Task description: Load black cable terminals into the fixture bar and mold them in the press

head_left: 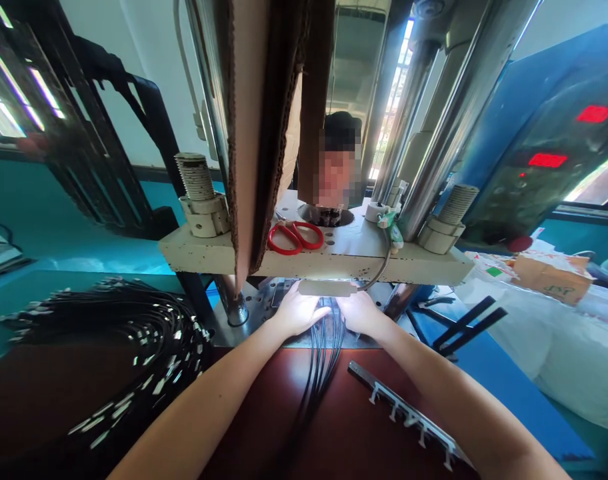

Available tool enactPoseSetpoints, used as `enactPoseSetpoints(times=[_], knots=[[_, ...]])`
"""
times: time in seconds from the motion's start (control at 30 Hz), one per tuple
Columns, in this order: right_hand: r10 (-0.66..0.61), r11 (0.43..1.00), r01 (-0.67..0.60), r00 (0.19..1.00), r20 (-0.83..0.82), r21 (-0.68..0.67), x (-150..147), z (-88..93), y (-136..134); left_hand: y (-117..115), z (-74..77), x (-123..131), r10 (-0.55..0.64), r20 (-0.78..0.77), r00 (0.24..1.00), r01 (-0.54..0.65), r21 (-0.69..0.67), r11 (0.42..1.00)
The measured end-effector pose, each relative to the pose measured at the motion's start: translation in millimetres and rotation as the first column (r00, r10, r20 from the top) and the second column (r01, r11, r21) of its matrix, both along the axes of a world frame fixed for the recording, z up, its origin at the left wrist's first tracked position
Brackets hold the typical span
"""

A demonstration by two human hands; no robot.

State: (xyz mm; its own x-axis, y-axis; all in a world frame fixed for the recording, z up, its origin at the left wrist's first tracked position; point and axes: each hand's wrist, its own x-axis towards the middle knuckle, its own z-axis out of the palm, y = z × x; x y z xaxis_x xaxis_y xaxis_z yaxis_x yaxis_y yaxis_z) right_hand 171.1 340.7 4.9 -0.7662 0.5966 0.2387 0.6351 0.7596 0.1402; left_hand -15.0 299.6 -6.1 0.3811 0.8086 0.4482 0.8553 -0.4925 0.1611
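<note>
Both my hands reach under the cream press plate (414,270) of a moulding machine. My left hand (297,312) lies knuckles-up on the metal die bed (257,310), fingers curled down over the ends of several black cables (320,373). My right hand (360,312) rests right beside it on the same cable ends, fingers bent and pressed on them. The cables run back toward me across the dark red table (354,433). A bright lamp bar (328,288) glares on both hands, so the fingertips are washed out.
A big pile of black cables with metal ends (119,347) lies at the left. Red-handled scissors (294,237) sit on the press plate. A grey plastic sprue strip (409,417) lies at the right. Another person stands behind the machine. Steel columns (434,127) and a cardboard sheet (254,133) rise overhead.
</note>
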Motion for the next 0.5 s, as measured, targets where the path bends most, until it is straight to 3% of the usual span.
enactPoseSetpoints(times=[0.23, 0.5], knots=[[-0.072, 0.997, 0.075, 0.991, -0.114, 0.019, 9, -10.2, -5, 6, 1.6, 7, -0.046, 0.029, 0.999, 0.046, -0.004, 0.999], [-0.092, 0.994, 0.096, 0.994, -0.065, 0.054, 4, -8.8, -2, 17, -3.4, 15, -0.025, 0.066, 0.998, 0.024, 0.014, 1.000]])
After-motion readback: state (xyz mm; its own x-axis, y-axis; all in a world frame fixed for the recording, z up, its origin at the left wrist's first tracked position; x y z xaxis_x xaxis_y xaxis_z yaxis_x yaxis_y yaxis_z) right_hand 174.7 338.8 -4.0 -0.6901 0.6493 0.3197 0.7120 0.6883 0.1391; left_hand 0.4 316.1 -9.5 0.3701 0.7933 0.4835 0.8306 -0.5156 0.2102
